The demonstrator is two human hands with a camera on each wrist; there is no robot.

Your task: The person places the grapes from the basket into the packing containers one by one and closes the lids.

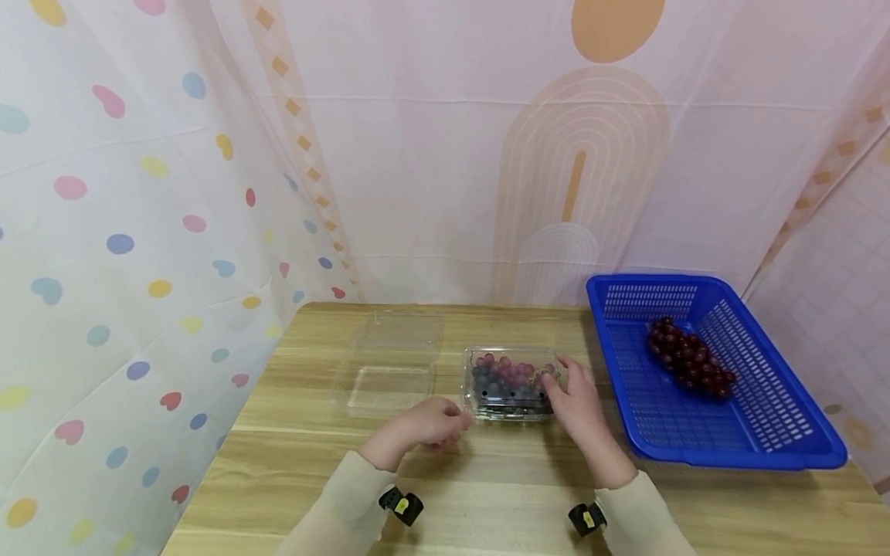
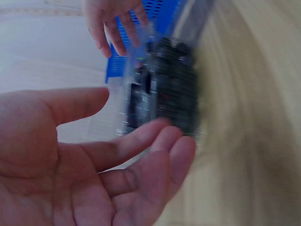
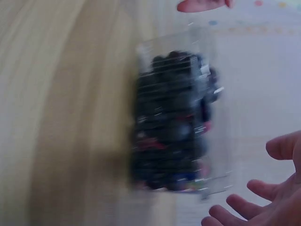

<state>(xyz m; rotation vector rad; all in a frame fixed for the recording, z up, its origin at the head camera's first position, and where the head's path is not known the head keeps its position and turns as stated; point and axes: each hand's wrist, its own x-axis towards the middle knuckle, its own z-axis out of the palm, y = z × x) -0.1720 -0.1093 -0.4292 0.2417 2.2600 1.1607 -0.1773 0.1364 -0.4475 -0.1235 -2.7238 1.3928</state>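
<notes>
A clear plastic clamshell box (image 1: 511, 384) with its lid down sits on the table, filled with dark and reddish grapes (image 1: 502, 374). At its front left corner is my left hand (image 1: 433, 423), fingers loosely bent and thumb apart, holding nothing. In the left wrist view the left fingertips (image 2: 181, 146) overlap the box's near end; contact cannot be made out. My right hand (image 1: 575, 394) is at the box's right end. The right wrist view shows the right hand (image 3: 270, 193) with fingers spread, a little apart from the blurred box (image 3: 171, 122).
A second clear plastic box (image 1: 389, 386) stands opened, with nothing in it, left of the filled one. On the right a blue slotted basket (image 1: 629, 401) holds a bunch of dark red grapes (image 1: 688, 359). A patterned curtain (image 1: 417, 170) hangs behind the wooden table (image 1: 487, 494).
</notes>
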